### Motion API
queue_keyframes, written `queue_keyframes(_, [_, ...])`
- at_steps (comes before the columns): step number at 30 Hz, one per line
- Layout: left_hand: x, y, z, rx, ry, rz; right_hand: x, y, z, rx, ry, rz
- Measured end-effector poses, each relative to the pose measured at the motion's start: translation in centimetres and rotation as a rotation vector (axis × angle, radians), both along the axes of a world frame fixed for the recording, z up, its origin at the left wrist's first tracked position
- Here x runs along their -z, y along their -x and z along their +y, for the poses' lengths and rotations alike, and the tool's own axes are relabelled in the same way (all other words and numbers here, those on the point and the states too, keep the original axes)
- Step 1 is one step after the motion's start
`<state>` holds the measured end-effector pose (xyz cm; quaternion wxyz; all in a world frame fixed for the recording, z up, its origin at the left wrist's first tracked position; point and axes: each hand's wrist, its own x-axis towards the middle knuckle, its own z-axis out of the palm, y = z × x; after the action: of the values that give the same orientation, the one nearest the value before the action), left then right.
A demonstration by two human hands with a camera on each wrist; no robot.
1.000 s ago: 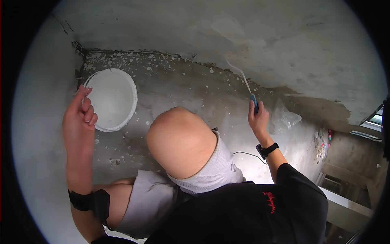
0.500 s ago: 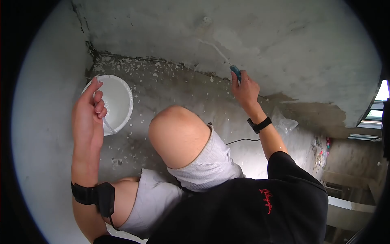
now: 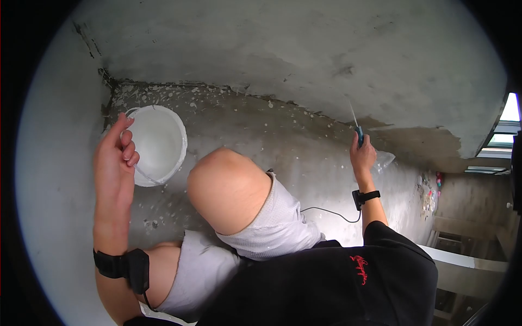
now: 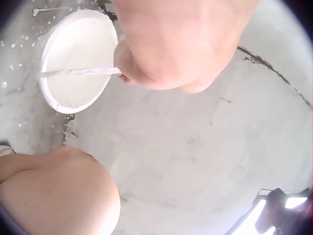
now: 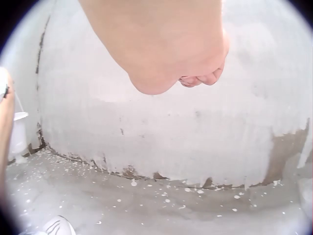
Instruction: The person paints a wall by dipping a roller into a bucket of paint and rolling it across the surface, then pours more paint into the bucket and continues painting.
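Most of the wall (image 3: 304,49) looks coated — a bare patch (image 3: 418,138) remains low right; right hand (image 3: 363,156) grips the roller handle (image 3: 359,135), left hand (image 3: 113,163) rests loosely open, probably empty.

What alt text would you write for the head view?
A crouching person's right hand holds a blue-handled tool against a grey wall. The left hand is raised beside a white bucket on the spattered floor.

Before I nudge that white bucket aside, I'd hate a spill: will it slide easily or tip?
The bucket looks filled with white paint nearly to its rim, so it is probably heavy and should resist tipping. It would likely slosh if shoved. The gritty, paint-spattered floor probably drags rather than lets it glide.
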<state>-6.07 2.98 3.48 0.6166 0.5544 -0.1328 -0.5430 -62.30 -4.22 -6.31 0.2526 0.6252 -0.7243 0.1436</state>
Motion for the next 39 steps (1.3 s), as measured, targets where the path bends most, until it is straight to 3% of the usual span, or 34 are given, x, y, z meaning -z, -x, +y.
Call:
queue_keyframes(5, [0.4,-0.4,-0.2,-0.003,0.010,0.012,0.6,0.2,0.7,0.020,0.043,-0.108])
queue_keyframes(13, [0.4,-0.8,-0.3,-0.032,0.037,0.016,3.9,-8.5,-1.1,-0.107,-0.061,-0.592])
queue_keyframes(20, [0.5,-1.0,-0.3,-0.033,0.028,0.019,3.5,-14.5,-2.9,-0.117,-0.143,-0.460])
queue_keyframes(22, [0.4,-1.0,-0.4,-0.027,0.020,0.024,2.5,-16.4,-4.0,-0.248,-0.137,-0.428])
queue_keyframes(28, [0.6,-1.7,0.0,-0.044,0.037,0.041,1.8,-20.8,-6.9,-0.336,-0.266,-0.395])
queue_keyframes(32, [0.4,-2.1,0.3,-0.082,0.033,0.044,1.2,-19.9,-6.4,-0.339,-0.275,-0.439])
queue_keyframes(38, [0.7,-2.4,0.1,-0.069,0.040,0.033,2.3,-10.0,-5.1,-0.315,-0.059,-0.320])
queue_keyframes(39, [0.9,-2.6,0.1,-0.072,0.033,0.032,1.9,-8.4,-4.3,-0.210,-0.111,-0.302])
